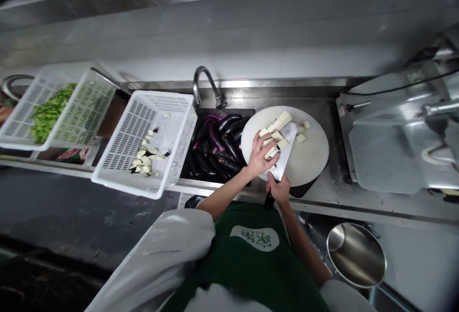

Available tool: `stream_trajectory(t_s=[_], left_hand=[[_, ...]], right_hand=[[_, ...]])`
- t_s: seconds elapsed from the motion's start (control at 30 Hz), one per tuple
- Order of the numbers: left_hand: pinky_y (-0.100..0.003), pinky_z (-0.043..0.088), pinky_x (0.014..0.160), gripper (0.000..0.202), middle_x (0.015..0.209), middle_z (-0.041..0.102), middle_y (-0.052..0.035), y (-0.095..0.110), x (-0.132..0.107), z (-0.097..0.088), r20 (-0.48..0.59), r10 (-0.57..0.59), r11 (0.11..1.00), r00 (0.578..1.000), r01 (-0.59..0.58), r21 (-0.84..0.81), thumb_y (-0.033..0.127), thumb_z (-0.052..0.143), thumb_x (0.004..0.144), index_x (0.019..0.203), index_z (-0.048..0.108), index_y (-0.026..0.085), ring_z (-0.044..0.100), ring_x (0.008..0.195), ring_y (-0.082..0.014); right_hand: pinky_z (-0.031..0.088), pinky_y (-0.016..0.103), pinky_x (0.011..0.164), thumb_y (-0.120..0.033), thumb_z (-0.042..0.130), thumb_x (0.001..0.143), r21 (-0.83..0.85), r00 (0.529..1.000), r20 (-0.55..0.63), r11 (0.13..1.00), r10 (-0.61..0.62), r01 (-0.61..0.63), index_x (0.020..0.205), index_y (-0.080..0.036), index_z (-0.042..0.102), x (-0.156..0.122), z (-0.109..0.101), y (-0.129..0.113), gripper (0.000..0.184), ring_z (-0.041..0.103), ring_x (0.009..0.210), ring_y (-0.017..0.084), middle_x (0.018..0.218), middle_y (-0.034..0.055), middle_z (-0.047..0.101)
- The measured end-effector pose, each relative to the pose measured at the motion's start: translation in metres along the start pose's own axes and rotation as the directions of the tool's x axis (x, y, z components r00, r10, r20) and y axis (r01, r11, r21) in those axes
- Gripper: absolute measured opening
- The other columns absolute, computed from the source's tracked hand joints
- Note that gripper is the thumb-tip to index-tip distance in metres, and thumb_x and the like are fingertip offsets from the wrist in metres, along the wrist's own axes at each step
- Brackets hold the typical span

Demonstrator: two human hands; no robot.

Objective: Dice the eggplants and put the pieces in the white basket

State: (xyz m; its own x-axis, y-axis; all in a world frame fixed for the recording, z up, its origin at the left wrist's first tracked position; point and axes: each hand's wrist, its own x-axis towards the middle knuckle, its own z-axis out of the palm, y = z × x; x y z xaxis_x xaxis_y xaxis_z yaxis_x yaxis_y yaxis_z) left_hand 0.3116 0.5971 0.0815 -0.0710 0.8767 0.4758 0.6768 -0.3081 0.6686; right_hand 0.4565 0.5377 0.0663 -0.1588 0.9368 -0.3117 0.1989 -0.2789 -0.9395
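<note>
On a round white cutting board (pixel 308 159) lie several pale eggplant chunks (pixel 279 123). Some of them rest on the flat blade of a cleaver (pixel 286 151). My right hand (pixel 278 190) grips the cleaver's dark handle at the board's near edge. My left hand (pixel 260 154) lies over the blade with its fingers pressed against the chunks. Whole purple eggplants (pixel 217 147) fill the sink just left of the board.
A white plastic basket (pixel 124 156) with cut eggplant pieces sits tilted left of the sink. Farther left, another white basket (pixel 21 116) holds chopped greens. A faucet (pixel 206 82) stands behind the sink. A steel bowl (pixel 356 254) sits lower right, and a metal machine (pixel 398 144) stands at the right.
</note>
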Motion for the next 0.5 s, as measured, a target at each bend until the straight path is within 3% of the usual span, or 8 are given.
stream_trajectory(t_s=[0.13, 0.23, 0.33, 0.4, 0.5], left_hand=[[-0.059, 0.017, 0.131, 0.043, 0.144, 0.055, -0.0125, -0.017, -0.013, -0.091, -0.233, -0.041, 0.989, 0.972, 0.072, 0.126, 0.048, 0.058, 0.099, 0.135, 0.060, 0.025, 0.045, 0.145, -0.0300], [-0.055, 0.025, 0.129, 0.043, 0.139, 0.058, -0.0119, -0.044, -0.038, -0.176, -0.453, -0.078, 0.961, 0.888, 0.188, 0.202, 0.048, 0.058, 0.099, 0.134, 0.059, 0.024, 0.050, 0.139, -0.0281], [-0.052, 0.034, 0.123, 0.047, 0.138, 0.059, -0.0129, -0.086, -0.072, -0.264, -0.629, -0.170, 0.901, 0.759, 0.378, 0.214, 0.050, 0.055, 0.100, 0.138, 0.055, 0.022, 0.051, 0.137, -0.0282], [-0.048, 0.038, 0.120, 0.051, 0.140, 0.057, -0.0153, -0.121, -0.096, -0.318, -0.727, -0.255, 0.824, 0.638, 0.537, 0.181, 0.050, 0.052, 0.100, 0.141, 0.053, 0.018, 0.050, 0.137, -0.0282], [-0.044, 0.037, 0.120, 0.054, 0.145, 0.054, -0.0196, -0.165, -0.133, -0.380, -0.765, -0.450, 0.634, 0.461, 0.768, 0.090, 0.045, 0.051, 0.101, 0.143, 0.051, 0.011, 0.049, 0.138, -0.0276]], right_hand=[[0.042, 0.026, 0.038, -0.067, 0.065, 0.084, 0.011, 0.975, 0.212, 0.997, -0.071, 0.071, 0.078, -0.026, 0.048, -0.005, 0.060, -0.040, 0.045, 0.047, 0.034, 0.013, 0.042, -0.0076, 0.049], [0.039, 0.024, 0.035, -0.064, 0.066, 0.084, 0.024, 0.894, 0.437, 0.995, -0.098, 0.097, 0.079, -0.026, 0.049, -0.011, 0.134, -0.070, 0.042, 0.046, 0.033, 0.012, 0.042, -0.0087, 0.048], [0.037, 0.021, 0.033, -0.054, 0.065, 0.087, 0.021, 0.745, 0.656, 0.990, -0.122, 0.143, 0.080, -0.026, 0.048, -0.017, 0.229, -0.104, 0.034, 0.048, 0.032, 0.012, 0.043, -0.0094, 0.048], [0.036, 0.019, 0.035, -0.043, 0.065, 0.089, -0.022, 0.669, 0.727, 0.969, -0.154, 0.247, 0.077, -0.025, 0.049, -0.018, 0.291, -0.128, 0.027, 0.049, 0.032, 0.011, 0.042, -0.0086, 0.049], [0.035, 0.017, 0.038, -0.030, 0.069, 0.087, -0.070, 0.642, 0.732, 0.912, -0.229, 0.405, 0.068, -0.024, 0.047, -0.012, 0.354, -0.155, 0.030, 0.048, 0.033, 0.009, 0.036, -0.0089, 0.042]])
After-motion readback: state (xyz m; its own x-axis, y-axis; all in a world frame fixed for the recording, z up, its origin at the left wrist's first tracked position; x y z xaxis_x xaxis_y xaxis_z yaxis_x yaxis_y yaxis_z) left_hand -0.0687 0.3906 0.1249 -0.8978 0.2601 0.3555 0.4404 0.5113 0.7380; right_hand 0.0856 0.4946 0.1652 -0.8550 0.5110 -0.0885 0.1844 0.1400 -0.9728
